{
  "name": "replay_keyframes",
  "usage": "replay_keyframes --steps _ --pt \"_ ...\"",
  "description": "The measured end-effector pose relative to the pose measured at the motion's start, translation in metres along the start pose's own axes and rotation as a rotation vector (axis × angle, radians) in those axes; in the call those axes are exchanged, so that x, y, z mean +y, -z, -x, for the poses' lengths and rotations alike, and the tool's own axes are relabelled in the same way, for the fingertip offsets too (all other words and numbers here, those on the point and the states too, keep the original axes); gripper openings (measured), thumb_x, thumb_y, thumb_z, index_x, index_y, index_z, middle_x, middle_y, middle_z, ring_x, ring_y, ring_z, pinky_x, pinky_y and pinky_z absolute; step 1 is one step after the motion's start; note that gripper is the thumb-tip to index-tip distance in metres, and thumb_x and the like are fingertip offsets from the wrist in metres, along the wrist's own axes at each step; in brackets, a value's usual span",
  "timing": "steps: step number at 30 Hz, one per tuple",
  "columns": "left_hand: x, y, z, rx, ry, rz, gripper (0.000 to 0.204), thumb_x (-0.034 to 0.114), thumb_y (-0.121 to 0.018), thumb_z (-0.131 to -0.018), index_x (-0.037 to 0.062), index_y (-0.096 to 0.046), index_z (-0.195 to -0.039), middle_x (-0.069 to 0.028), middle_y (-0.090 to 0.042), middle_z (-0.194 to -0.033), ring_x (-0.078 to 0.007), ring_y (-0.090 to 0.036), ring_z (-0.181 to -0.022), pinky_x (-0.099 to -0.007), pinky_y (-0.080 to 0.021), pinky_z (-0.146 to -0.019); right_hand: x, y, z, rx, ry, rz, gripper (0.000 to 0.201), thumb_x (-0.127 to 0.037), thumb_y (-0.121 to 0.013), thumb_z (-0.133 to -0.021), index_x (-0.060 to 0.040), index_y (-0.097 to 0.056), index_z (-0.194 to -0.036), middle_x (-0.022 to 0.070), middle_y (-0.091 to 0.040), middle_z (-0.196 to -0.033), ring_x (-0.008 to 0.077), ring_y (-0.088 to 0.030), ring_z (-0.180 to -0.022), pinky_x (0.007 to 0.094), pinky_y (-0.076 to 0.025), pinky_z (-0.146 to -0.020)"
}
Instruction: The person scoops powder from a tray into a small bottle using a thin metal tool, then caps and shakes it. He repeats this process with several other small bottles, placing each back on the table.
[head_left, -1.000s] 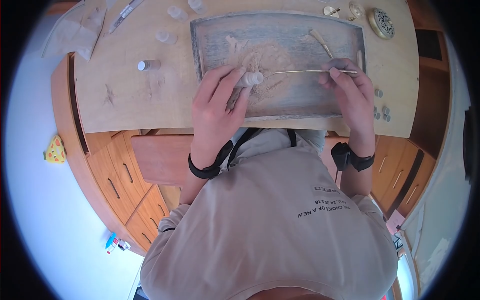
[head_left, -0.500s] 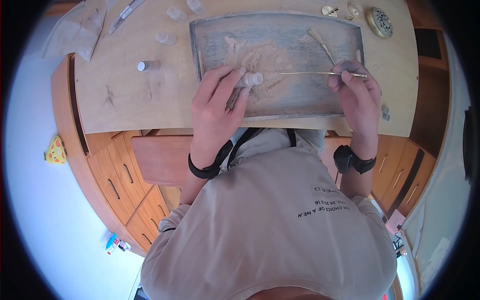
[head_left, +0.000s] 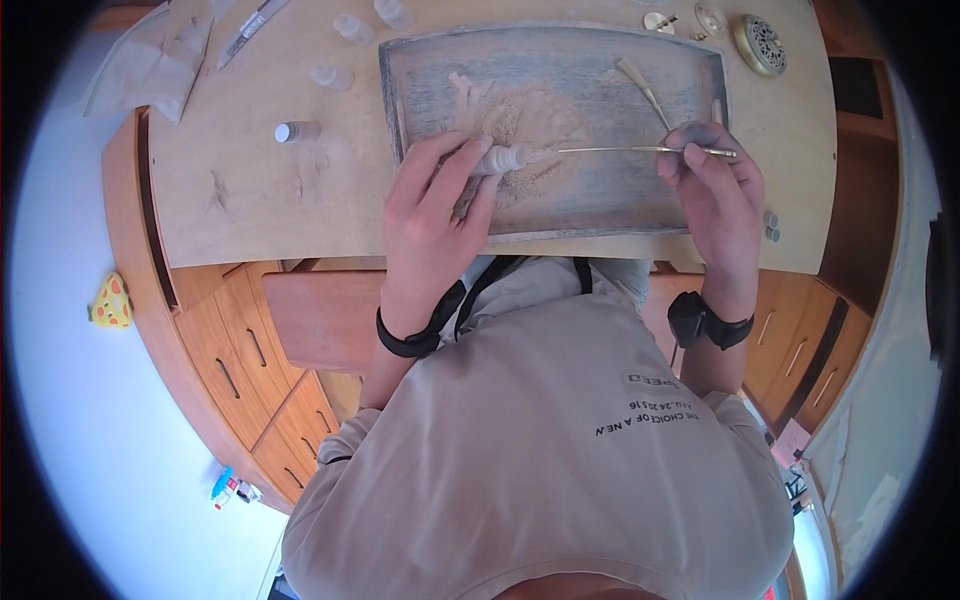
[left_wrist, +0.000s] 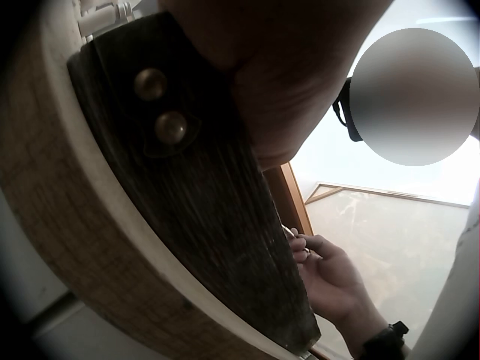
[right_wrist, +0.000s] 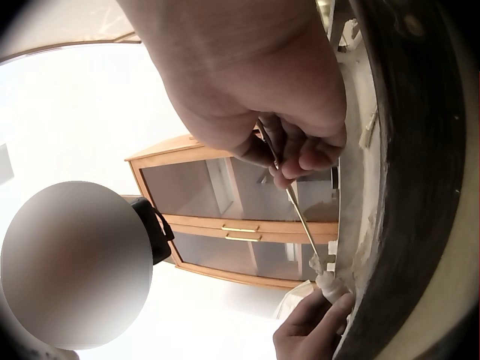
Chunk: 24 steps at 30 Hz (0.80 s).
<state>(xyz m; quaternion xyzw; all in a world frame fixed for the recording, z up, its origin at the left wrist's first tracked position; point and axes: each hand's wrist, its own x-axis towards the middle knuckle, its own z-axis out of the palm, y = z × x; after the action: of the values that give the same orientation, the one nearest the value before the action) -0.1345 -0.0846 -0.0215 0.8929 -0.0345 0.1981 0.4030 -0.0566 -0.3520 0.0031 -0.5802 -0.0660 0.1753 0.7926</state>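
My left hand (head_left: pixel 435 205) grips a small whitish vial (head_left: pixel 503 160) low over the wooden tray (head_left: pixel 610 210), tilted with its mouth toward the right. Between the thumb and fingers of my right hand (head_left: pixel 722 200) is a thin brass scoop (head_left: pixel 605 149), held almost level. Its far end points at the vial; in the right wrist view a pale clump of powder (right_wrist: pixel 318 262) shows at that tip, right by the mouth. Tan powder (head_left: pixel 545 112) is heaped in the tray behind the vial. The left wrist view shows mainly the dark tray side (left_wrist: pixel 202 202).
A small brush (head_left: pixel 642 88) lies in the tray's right part. Capped vials, one of them (head_left: pixel 297 131) nearest, stand or lie to the left. At the back right is a pierced brass lid (head_left: pixel 762 45); small grey caps (head_left: pixel 771 226) sit beside my right hand.
My right hand has moved right with the scoop, drawing its tip back from the vial's mouth, then has shifted only slightly. The left hand and vial have stayed in place.
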Motion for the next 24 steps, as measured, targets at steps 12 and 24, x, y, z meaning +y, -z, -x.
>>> replay_keyframes --steps 12,24 --pt "0.000 -0.002 0.000 -0.005 0.004 0.004 0.036 -0.007 -0.076 -0.073 -0.0003 -0.069 -0.108 -0.0127 -0.065 -0.107 -0.0314 -0.066 -0.093 -0.0381 -0.055 -0.079 -0.012 -0.027 0.004 -0.112 0.101 0.301 0.016 -0.003 -0.061 -0.095 0.0047 -0.070 -0.107 0.0092 -0.068 -0.094 0.0168 -0.063 -0.086 0.0297 -0.049 -0.073" --pt "-0.001 -0.001 0.000 0.014 0.025 -0.018 0.032 -0.004 -0.078 -0.079 0.0005 -0.070 -0.109 -0.0093 -0.068 -0.106 -0.0148 -0.063 -0.071 -0.0252 -0.052 -0.061 -0.027 -0.017 0.007 -0.219 0.315 0.309 0.020 -0.004 -0.066 -0.092 0.0068 -0.072 -0.106 0.0155 -0.069 -0.095 0.0199 -0.063 -0.083 0.0313 -0.049 -0.073"
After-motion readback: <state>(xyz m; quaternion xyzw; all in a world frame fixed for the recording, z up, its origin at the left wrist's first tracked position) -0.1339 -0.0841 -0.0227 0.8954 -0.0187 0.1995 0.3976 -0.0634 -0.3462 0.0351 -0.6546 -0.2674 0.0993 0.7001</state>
